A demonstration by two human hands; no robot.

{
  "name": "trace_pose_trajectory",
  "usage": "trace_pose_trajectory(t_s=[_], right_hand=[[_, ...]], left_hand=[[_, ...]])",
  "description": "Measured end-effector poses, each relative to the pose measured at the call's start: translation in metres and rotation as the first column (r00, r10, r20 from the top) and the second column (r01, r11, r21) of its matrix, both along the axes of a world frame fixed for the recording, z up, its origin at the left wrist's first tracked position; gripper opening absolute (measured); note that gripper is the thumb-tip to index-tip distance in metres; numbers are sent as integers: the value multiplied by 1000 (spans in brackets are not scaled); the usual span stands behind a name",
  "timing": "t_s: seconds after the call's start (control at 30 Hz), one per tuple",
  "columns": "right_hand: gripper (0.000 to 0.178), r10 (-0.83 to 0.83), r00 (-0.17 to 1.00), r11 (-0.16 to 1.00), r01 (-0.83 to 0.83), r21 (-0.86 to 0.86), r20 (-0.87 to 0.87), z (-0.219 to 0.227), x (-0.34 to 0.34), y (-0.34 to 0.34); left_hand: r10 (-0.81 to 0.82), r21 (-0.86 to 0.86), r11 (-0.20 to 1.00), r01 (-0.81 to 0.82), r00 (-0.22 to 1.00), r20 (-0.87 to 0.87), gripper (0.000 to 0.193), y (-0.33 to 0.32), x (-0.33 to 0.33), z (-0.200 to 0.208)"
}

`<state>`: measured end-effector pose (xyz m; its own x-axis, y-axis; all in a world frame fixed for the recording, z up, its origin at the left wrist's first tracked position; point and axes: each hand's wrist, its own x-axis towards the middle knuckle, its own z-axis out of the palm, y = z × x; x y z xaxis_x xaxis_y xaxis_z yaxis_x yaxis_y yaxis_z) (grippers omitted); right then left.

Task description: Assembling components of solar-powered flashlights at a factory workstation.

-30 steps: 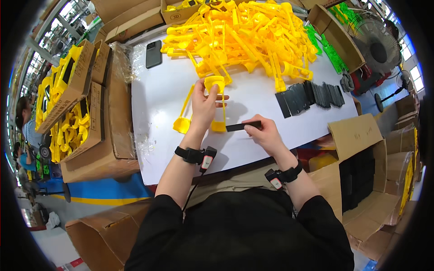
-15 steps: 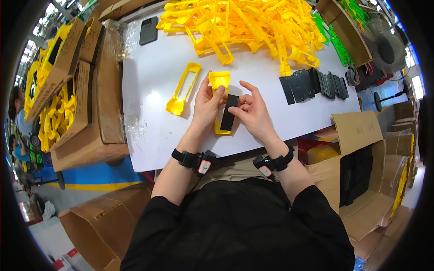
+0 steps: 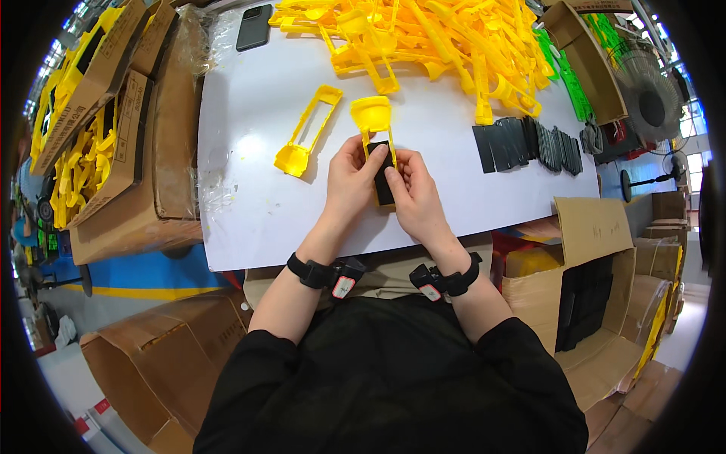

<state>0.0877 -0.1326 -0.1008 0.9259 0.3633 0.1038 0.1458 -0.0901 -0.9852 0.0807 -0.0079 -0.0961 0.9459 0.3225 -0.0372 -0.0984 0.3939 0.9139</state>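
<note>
Between my hands, near the table's front edge, is a yellow plastic frame [image 3: 370, 115] with a scoop-shaped far end and a long rectangular opening. A black rectangular plate [image 3: 384, 181] lies in or over that opening, lined up with the frame; whether it is fully seated cannot be seen. My left hand [image 3: 352, 180] is closed round the frame's left side, thumb on the plate. From the right, my right hand [image 3: 416, 195] is closed round the other side, its thumb at the plate's edge. A second yellow frame [image 3: 308, 130] lies to the left, touched by neither hand.
A large heap of yellow frames [image 3: 439, 38] covers the table's far side. Rows of black plates [image 3: 522, 144] lie at right, near green parts [image 3: 572, 87]. A phone [image 3: 253, 27] rests far left. Cardboard boxes [image 3: 178, 129] flank the table [image 3: 257, 219]; a fan [image 3: 649, 94] stands at right.
The black plate, earlier tilted beside the frame in my right hand, now lies along the frame's opening. My right hand has moved left, against the frame. The view has shifted slightly.
</note>
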Motion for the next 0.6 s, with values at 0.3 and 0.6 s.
trace_pose_trajectory(t_s=[0.3,0.6], right_hand=[[29,-52,997,998,54,-29,61,14,-14,3],[47,132,968,966,-77,247,-215,36,-11,-7]], left_hand=[[-52,128,990,61,996,-75,20,-10,-9,3],[-233,59,967,248,953,-193,20,-9,-22,25]])
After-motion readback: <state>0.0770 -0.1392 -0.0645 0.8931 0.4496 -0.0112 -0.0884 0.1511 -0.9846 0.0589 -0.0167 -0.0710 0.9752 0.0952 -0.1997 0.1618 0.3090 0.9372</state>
